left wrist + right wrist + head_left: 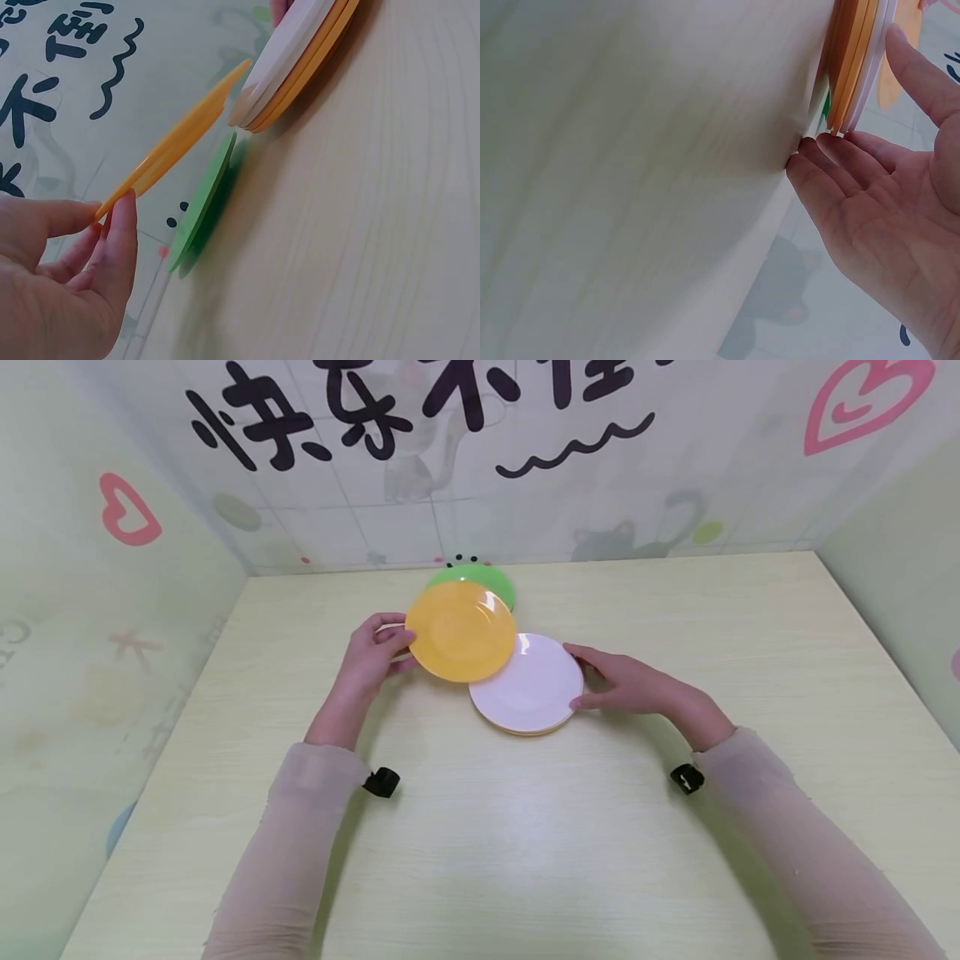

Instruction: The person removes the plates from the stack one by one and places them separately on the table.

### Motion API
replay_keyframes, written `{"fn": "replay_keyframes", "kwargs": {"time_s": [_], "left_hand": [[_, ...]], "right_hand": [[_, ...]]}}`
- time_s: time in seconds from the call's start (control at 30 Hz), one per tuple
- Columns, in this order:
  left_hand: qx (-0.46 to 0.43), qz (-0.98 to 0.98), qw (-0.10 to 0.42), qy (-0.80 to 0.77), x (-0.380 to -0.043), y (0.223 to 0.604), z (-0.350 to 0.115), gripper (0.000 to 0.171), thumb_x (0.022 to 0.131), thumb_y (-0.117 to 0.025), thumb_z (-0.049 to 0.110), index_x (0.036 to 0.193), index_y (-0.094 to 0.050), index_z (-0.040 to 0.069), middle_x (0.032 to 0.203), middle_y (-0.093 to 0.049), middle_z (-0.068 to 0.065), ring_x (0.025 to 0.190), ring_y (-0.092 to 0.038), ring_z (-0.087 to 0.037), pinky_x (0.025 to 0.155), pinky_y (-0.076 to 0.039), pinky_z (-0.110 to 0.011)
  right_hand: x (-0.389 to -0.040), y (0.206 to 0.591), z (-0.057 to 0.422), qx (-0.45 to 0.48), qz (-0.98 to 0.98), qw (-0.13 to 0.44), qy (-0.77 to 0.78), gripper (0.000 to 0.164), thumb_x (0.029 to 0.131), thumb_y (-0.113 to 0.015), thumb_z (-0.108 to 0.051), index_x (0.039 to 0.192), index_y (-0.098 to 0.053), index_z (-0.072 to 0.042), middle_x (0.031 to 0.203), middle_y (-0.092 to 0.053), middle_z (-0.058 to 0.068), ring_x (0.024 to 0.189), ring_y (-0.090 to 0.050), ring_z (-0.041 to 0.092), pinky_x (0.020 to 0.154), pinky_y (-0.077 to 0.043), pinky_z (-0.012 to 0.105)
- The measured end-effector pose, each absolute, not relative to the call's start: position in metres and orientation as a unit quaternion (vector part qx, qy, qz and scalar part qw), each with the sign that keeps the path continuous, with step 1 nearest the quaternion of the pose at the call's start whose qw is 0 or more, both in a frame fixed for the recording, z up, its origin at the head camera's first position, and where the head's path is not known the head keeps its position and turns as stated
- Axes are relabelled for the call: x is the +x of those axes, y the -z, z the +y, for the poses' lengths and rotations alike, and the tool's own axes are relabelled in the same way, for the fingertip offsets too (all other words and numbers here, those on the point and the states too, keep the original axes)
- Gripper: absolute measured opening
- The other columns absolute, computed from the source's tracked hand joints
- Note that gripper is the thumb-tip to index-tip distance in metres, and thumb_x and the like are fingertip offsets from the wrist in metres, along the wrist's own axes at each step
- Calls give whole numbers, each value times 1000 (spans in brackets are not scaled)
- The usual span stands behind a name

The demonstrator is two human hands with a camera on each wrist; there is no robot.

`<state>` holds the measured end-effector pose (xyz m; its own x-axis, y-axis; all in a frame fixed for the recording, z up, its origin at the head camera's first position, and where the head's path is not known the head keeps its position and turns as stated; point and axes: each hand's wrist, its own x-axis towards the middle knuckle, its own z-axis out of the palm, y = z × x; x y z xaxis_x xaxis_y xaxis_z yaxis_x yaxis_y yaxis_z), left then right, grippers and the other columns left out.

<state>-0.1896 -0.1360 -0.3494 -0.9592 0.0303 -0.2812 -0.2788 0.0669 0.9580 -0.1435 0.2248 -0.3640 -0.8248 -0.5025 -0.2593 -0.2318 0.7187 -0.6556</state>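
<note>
My left hand (369, 652) pinches the left rim of a yellow-orange plate (459, 631) between thumb and fingers. This plate is lifted and tilted, as the left wrist view shows, and overlaps a pale lilac plate (525, 697) in the head view. The lilac plate tops a stack, with orange plates (853, 64) under it. At the stack's right side is my right hand (633, 683), its thumb and fingertips spread along the rim and fairly straight. Behind the raised plate lies a green plate (480, 575), partly hidden by it.
The pale wooden table (480, 860) meets a printed wall (360, 527) with black characters right behind the green plate. Side walls flank the table at left and right. A small black camera (382, 782) is worn on the left wrist, another (687, 778) on the right.
</note>
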Motion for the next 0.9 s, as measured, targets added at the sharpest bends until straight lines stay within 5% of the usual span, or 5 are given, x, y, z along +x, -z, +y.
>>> {"fn": "replay_keyframes", "kwargs": {"time_s": [0.9], "left_hand": [[-149,650,29,-745,-193,351,-157,27,98,-59,2,112,-44,19,104,-48,0,91,-64,-11,79,-63,-22]], "right_hand": [[-144,366,227,-210,903,205,313,89,91,-74,-32,158,-22,-5,159,-36,17,148,-32,34,125,-25,55]]}}
